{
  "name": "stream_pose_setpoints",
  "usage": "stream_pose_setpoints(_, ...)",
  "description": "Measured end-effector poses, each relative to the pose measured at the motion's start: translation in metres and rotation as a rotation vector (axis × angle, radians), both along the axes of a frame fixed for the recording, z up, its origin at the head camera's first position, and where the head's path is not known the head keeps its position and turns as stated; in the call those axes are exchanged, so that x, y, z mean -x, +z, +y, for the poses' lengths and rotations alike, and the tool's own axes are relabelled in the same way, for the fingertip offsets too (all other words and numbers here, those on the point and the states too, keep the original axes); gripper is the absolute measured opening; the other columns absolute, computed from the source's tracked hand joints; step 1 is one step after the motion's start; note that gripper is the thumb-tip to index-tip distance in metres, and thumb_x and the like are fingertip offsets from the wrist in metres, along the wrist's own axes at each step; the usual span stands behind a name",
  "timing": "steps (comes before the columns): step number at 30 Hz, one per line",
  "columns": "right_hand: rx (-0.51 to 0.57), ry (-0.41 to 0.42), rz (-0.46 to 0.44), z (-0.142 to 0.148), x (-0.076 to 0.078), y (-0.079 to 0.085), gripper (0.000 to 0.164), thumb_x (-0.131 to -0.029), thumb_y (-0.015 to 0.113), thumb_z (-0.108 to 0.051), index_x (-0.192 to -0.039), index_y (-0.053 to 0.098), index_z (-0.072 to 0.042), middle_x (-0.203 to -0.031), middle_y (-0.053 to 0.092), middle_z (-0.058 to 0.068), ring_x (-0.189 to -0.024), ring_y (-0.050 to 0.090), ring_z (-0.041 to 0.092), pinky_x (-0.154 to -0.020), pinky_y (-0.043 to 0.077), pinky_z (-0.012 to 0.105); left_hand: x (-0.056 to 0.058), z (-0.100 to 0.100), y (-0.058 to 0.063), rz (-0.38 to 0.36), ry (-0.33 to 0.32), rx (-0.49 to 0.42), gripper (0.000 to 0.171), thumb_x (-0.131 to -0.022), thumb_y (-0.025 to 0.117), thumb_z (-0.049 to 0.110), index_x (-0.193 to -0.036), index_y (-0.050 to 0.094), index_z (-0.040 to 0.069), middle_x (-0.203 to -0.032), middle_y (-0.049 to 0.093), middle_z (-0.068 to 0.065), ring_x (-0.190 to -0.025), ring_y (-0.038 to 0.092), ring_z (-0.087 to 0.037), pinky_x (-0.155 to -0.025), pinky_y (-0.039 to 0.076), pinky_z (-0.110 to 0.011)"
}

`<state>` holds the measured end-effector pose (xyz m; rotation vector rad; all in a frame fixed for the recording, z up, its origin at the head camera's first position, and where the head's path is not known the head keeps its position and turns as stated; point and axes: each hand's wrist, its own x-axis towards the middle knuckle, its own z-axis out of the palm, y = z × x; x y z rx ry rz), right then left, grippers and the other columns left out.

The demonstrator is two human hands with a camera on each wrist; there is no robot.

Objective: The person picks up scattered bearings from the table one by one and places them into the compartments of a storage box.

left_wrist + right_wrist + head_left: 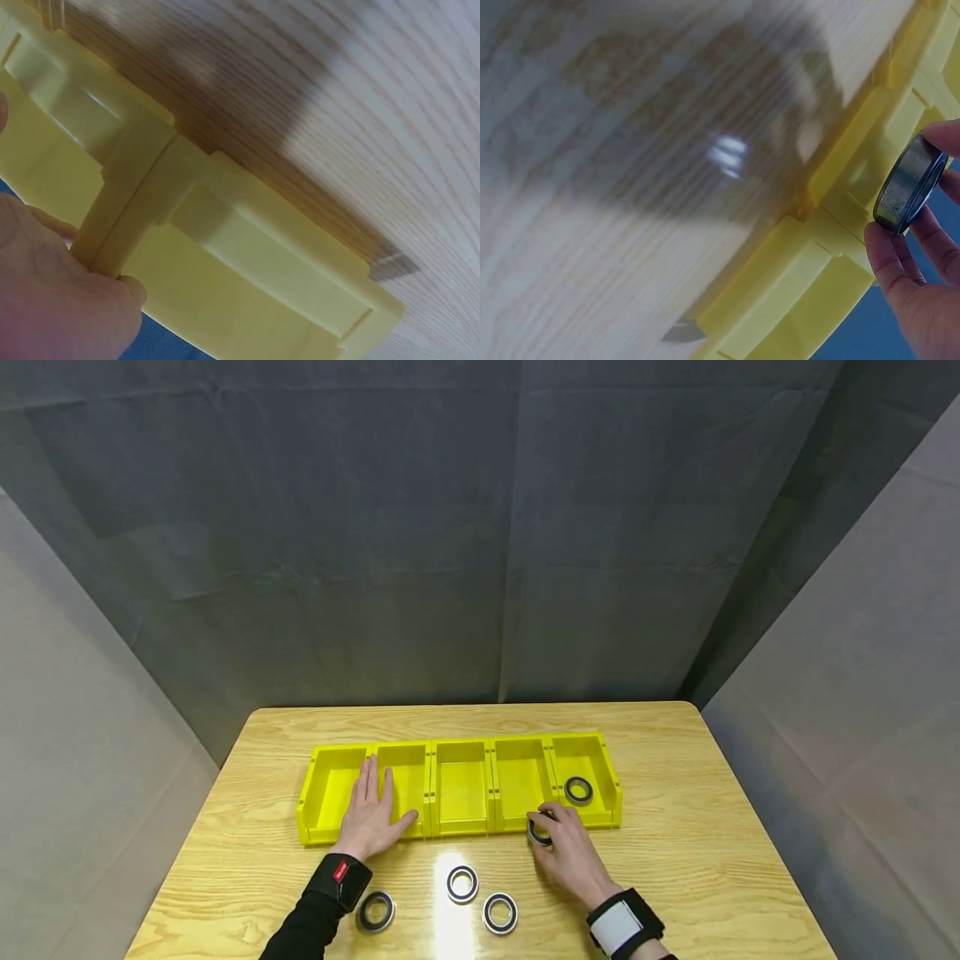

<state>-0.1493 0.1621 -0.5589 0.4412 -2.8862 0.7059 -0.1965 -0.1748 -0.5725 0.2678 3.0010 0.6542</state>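
Observation:
In the head view my right hand (574,853) pinches a ball bearing (909,184) by its rim, at the front edge of the yellow bin row (462,829). The right wrist view shows this bearing tilted between thumb and fingers. Another bearing (578,790) lies in the rightmost compartment. My left hand (371,819) reaches over the two leftmost compartments with its fingers straight. In the left wrist view that hand (64,289) rests at the divider (127,199) between two bins; most of its fingers are out of that view.
On the wooden table (690,827), in front of the bins, lie three more bearings: one (377,912) by the left wrist, one (462,884) in the middle and one (500,913) just right of it. A dark cloth (390,543) hangs behind the table, with lighter panels at both sides.

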Motion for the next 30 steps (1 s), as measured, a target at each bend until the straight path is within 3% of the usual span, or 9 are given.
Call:
stream_pose_setpoints(14,0.004,0.01,0.043,-0.004,0.014,0.006,0.042,-0.077,0.084,-0.006,-0.118,0.074,-0.006,-0.121,0.067,0.016,-0.112,0.062,0.035,-0.102,0.051,0.053,-0.003,0.003,0.001,-0.033,0.01,0.017,0.089,-0.096,0.061,0.045,-0.156,0.023,-0.008,-0.167,-0.005,-0.031,-0.156,-0.002,-0.046,-0.126,0.012,-0.061)
stream_pose_setpoints(22,-0.002,0.007,0.05,-0.009,0.019,0.008,0.042,-0.077,0.084,-0.006,-0.118,0.074,-0.006,-0.122,0.067,0.018,-0.112,0.061,0.036,-0.099,0.052,0.051,-0.004,0.002,-0.004,0.014,-0.006,-0.059,0.092,-0.093,0.063,0.045,-0.155,0.024,-0.01,-0.167,-0.006,-0.031,-0.156,-0.005,-0.044,-0.125,0.009,-0.064)
stream_pose_setpoints(30,0.009,0.029,0.047,-0.012,0.025,0.008,0.041,-0.079,0.083,-0.006,-0.119,0.073,-0.005,-0.123,0.066,0.017,-0.113,0.06,0.036,-0.095,0.054,0.049,-0.006,0.004,-0.001,0.02,-0.015,-0.065,0.091,-0.093,0.062,0.045,-0.154,0.024,-0.011,-0.166,-0.006,-0.031,-0.156,-0.006,-0.045,-0.124,0.011,-0.064)
